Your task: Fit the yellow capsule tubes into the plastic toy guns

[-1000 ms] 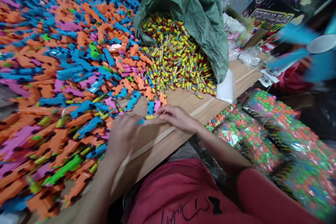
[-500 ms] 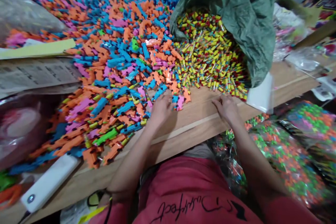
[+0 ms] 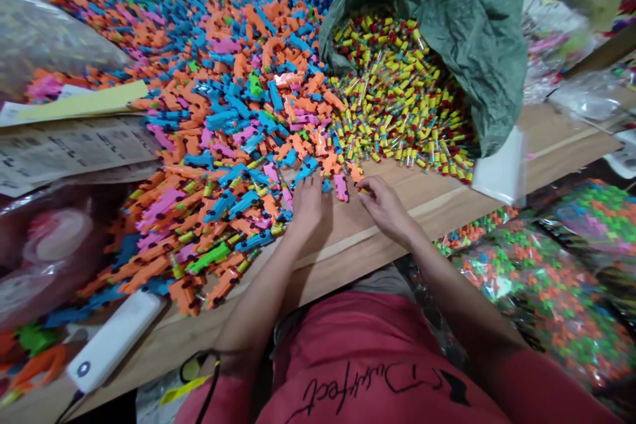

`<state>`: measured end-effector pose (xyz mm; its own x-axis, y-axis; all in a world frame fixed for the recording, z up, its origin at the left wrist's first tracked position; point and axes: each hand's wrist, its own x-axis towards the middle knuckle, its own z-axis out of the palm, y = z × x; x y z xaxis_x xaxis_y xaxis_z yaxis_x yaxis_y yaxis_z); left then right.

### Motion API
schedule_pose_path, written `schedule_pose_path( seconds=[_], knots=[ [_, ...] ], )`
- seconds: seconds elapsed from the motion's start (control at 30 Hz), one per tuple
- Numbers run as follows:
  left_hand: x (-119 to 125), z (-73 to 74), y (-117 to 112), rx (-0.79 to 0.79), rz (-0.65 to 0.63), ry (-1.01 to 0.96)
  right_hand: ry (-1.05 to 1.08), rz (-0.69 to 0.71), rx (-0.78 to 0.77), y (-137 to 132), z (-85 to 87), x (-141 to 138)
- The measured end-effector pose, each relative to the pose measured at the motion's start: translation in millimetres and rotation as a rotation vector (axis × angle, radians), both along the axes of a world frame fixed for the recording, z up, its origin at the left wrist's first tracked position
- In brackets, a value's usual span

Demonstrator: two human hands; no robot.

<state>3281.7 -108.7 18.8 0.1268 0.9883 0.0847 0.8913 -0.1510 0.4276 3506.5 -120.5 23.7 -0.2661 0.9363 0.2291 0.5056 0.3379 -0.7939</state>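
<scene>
A wide heap of orange, blue, pink and green plastic toy pieces covers the wooden table. Small yellow tubes with red and blue ends spill out of a green bag. My left hand lies flat at the heap's near edge, fingers stretched onto blue pieces, with a pink piece just to its right. My right hand is beside it, its fingertips pinched on a small yellow tube at the edge of the tube pile. The hands are a few centimetres apart.
Papers and a clear plastic bag lie at the left. A white power bank sits near the table's front edge. A white card leans by the green bag. Clear bags of coloured pieces lie below the table at right.
My right hand has come left from the tube pile's near edge toward my left hand, now pinching a tube. My left hand has stayed at the heap's edge. The view shifted slightly.
</scene>
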Motion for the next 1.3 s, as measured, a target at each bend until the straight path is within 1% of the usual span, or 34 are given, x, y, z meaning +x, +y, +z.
schedule_pose_path(
  seconds=[0.07, 0.13, 0.27, 0.37, 0.47, 0.63, 0.77, 0.9, 1.0, 1.1, 1.17, 1.2, 1.27, 1.3],
  knots=[
    [-2, -2.3, -2, 0.026, -0.003, -0.099, 0.059, 0.049, -0.015, -1, 3.0, -11],
    [-5, -0.3, -8, 0.056, -0.059, -0.220, 0.120, 0.074, -0.041, -1, 3.2, -16],
    [-8, 16.1, -29, 0.090, -0.237, -0.420, 0.229, 0.055, -0.094, -4, 1.4, -19],
    [-5, 27.7, -41, 0.100, -0.314, -0.471, 0.241, 0.083, -0.082, -9, 5.2, -18],
    [-3, 29.3, -45, 0.107, -0.334, -0.435, 0.214, 0.113, -0.051, -13, 12.0, -16],
    [-5, 20.0, -45, 0.111, -0.352, -0.324, 0.169, 0.138, -0.064, -15, 22.5, -14],
    [-8, 18.7, -45, 0.152, -0.384, -0.209, 0.119, 0.159, -0.072, -15, 28.9, -13],
    [-9, 21.5, -48, 0.191, -0.436, -0.138, 0.046, 0.194, -0.090, -13, 29.4, -12],
    [-7, 20.0, -50, 0.241, -0.437, -0.113, -0.006, 0.201, -0.067, -13, 28.1, -15],
    [-7, 18.6, -48, 0.295, -0.444, -0.115, 0.003, 0.204, -0.042, -16, 30.1, -22],
    [-15, 24.1, -48, 0.306, -0.457, -0.124, 0.043, 0.248, -0.044, -16, 32.9, -25],
    [-24, 30.0, -48, 0.301, -0.451, -0.129, 0.064, 0.276, -0.060, -15, 34.2, -24],
    [-52, 48.6, -51, 0.285, -0.386, -0.127, 0.093, 0.288, -0.099, -5, 35.3, -12],
    [-70, 60.6, -53, 0.286, -0.315, -0.123, 0.093, 0.247, -0.106, 2, 34.8, -1]
  ],
)
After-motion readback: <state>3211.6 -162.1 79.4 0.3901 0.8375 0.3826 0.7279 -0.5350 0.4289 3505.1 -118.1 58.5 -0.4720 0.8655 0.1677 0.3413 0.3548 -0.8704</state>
